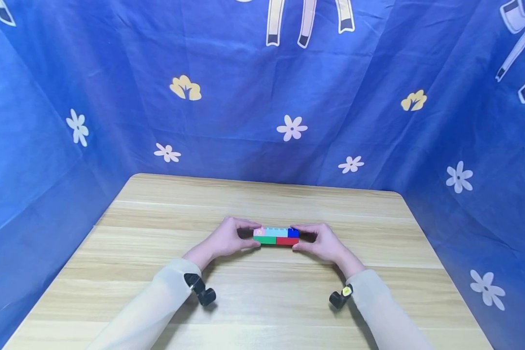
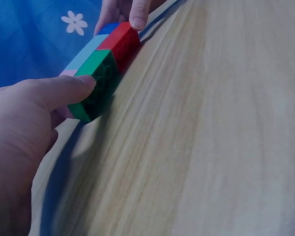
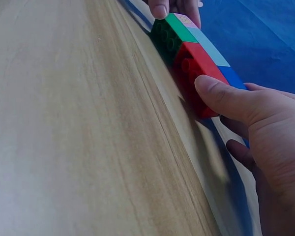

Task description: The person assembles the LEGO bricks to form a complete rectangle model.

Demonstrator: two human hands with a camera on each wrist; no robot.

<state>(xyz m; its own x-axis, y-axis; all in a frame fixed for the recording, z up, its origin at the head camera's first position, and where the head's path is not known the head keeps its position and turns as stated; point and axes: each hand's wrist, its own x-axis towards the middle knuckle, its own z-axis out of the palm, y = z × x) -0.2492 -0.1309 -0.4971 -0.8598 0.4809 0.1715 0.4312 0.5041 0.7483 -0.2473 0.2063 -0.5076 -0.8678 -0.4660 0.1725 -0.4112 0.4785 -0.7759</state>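
Observation:
Both hands hold one joined bar of toy building bricks between them, close over the wooden table. A green brick point(image 1: 264, 240) and a red brick point(image 1: 287, 241) sit end to end along its near side. Behind them runs a row with a pink brick point(image 3: 185, 20) bearing a small printed figure, a light blue brick point(image 1: 276, 233) and a dark blue brick point(image 1: 293, 233). My left hand point(image 1: 229, 237) pinches the green and pink end, thumb on the green brick. At the other end my right hand point(image 1: 321, 241) grips, its thumb against the red brick.
The wooden table point(image 1: 262, 301) stretches around the hands, with rounded far corners. Blue cloth point(image 1: 245, 107) printed with flowers and animal legs hangs behind it and on both sides. A small black camera is strapped at each pale sleeve's cuff point(image 1: 177, 267).

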